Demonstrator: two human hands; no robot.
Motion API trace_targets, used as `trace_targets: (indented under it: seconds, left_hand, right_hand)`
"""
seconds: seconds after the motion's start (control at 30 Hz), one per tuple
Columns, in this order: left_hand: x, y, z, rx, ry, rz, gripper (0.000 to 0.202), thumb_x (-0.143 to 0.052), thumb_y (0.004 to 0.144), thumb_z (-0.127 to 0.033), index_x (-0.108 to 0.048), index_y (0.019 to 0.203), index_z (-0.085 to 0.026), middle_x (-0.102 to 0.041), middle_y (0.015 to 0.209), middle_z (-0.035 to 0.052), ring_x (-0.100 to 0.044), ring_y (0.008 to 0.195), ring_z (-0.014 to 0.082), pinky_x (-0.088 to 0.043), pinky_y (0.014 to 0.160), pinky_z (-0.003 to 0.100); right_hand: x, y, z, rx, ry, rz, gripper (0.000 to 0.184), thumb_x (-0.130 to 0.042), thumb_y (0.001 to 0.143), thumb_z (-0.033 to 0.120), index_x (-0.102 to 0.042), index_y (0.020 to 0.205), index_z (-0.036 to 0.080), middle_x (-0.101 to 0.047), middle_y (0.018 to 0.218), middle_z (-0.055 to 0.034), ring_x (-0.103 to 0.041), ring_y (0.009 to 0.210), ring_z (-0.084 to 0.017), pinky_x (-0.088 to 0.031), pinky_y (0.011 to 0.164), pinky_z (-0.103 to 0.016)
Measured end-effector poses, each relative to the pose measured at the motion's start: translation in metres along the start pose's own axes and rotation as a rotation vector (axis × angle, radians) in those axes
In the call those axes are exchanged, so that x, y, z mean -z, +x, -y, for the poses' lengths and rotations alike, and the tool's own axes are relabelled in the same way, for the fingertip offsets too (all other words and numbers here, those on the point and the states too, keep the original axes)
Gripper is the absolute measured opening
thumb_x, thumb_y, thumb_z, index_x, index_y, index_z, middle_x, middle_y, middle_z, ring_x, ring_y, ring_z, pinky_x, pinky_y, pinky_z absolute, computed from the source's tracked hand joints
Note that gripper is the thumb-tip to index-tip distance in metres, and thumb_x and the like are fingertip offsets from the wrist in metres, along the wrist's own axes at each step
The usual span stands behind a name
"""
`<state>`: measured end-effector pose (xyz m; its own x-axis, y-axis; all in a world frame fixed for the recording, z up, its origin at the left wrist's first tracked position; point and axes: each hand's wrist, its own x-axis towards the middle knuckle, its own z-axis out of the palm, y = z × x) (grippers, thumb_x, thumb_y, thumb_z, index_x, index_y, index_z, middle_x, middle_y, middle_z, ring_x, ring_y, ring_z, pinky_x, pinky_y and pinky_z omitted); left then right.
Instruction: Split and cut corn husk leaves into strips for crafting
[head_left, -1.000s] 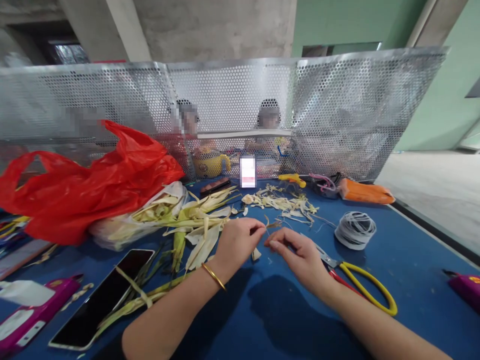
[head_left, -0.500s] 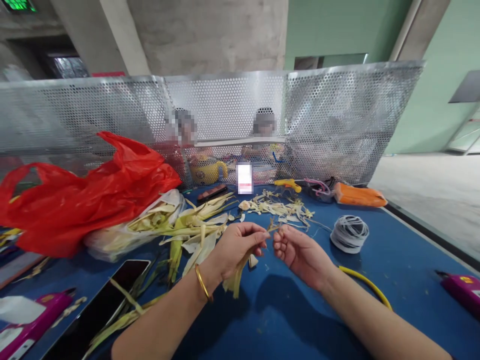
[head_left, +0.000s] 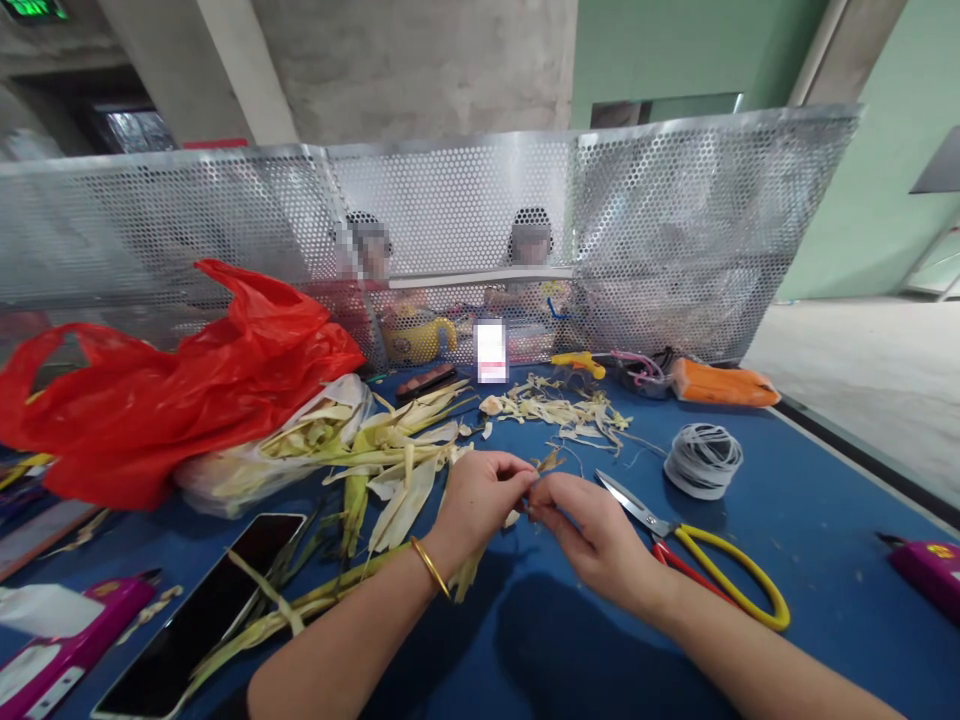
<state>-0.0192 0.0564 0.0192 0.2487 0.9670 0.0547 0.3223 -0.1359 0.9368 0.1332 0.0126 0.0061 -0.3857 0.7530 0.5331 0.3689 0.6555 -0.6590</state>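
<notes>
While the left hand (head_left: 484, 498) pinches a long, tan, papery husk strip (head_left: 469, 576), its tail slants nearward beside that wrist, its tip just beyond the right hand (head_left: 581, 522); whether those curled fingers clasp anything, I cannot tell.

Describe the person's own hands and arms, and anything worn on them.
The left hand is ungloved, with a thin gold-coloured bangle around the wrist; dark cloth, probably a sleeve, shows near the elbow. The right hand is ungloved too, its forearm showing no sleeve or jewellery.
</notes>
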Motion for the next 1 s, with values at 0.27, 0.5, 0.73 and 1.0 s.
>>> trace_targets:
  seconds: [0.27,0.5,0.73,1.0]
  left_hand:
    - [0.001,0.003,0.006,0.021,0.007,0.089,0.019,-0.057,0.072,-0.025,-0.073,0.072,-0.016,-0.065,0.055,0.0010,-0.057,0.050,0.0134,-0.041,0.050,0.021]
    - [0.004,-0.006,0.000,-0.147,0.266,0.385,0.015,-0.058,0.072,-0.017,-0.070,0.064,-0.017,-0.064,0.059,0.0004,-0.057,0.057,0.0123,-0.040,0.056,0.021]
    - [0.004,-0.007,-0.009,0.135,-0.486,0.445,0.018,-0.072,0.072,-0.029,-0.062,0.071,-0.014,-0.059,0.060,-0.0012,-0.053,0.051,0.0081,-0.048,0.058,0.022]
    - [-0.009,-0.002,0.000,0.422,-0.833,0.148,0.013,-0.071,0.073,-0.016,-0.060,0.079,-0.014,-0.056,0.062,-0.0030,-0.052,0.048,0.0073,-0.053,0.054,0.024]
  right_hand:
    - [0.011,0.005,0.000,-0.163,0.115,-0.037,0.020,-0.047,0.093,0.025,-0.055,0.076,0.020,-0.061,0.073,-0.0014,-0.053,0.069,-0.013,-0.041,0.064,-0.025]
    - [0.028,0.015,-0.008,-0.392,0.365,0.060,0.022,-0.062,0.082,0.033,-0.059,0.067,0.017,-0.061,0.063,0.0000,-0.045,0.056,-0.010,-0.033,0.054,-0.024]
    - [0.023,0.016,-0.022,-0.768,1.206,-0.118,0.024,-0.078,0.067,0.027,-0.057,0.069,0.017,-0.061,0.064,0.0037,-0.046,0.050,-0.006,-0.038,0.053,-0.020]
    - [0.000,0.011,-0.018,-0.674,0.992,-0.362,0.025,-0.078,0.068,0.036,-0.060,0.069,0.017,-0.066,0.074,-0.0009,-0.056,0.063,-0.011,-0.044,0.062,-0.023]
